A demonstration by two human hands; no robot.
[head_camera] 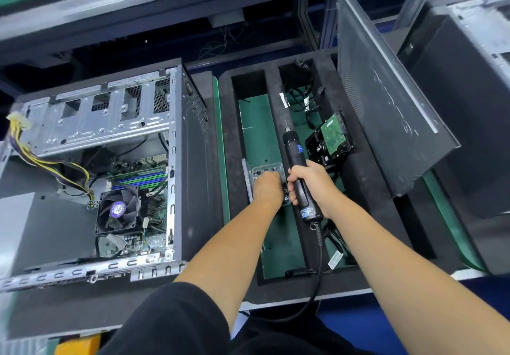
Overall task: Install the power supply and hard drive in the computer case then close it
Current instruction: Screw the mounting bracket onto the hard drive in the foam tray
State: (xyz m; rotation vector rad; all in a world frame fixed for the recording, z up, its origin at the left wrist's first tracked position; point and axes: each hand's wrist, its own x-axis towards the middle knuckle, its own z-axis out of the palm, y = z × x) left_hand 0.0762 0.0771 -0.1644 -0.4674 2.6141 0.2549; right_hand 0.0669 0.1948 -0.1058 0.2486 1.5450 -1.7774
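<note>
Here, the right hand (313,186) is gripping an electric screwdriver (299,173) above the foam tray (369,189), while the left hand (268,189) is reaching into a clear screw box (266,169), its fingers hidden, grip unreadable. The hard drive (332,136) is lying tilted in the tray's right compartment. The open computer case (110,167) is sitting left; the leaning side panel (386,100) is crowding the right edge.

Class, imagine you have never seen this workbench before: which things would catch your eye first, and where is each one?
First, the open computer case on the left, its fan and yellow cables exposed. Next, the right hand at centre gripping a black electric screwdriver, while the left hand reaches into a small clear screw tray. Behind them, the hard drive lies in the foam tray.
</note>
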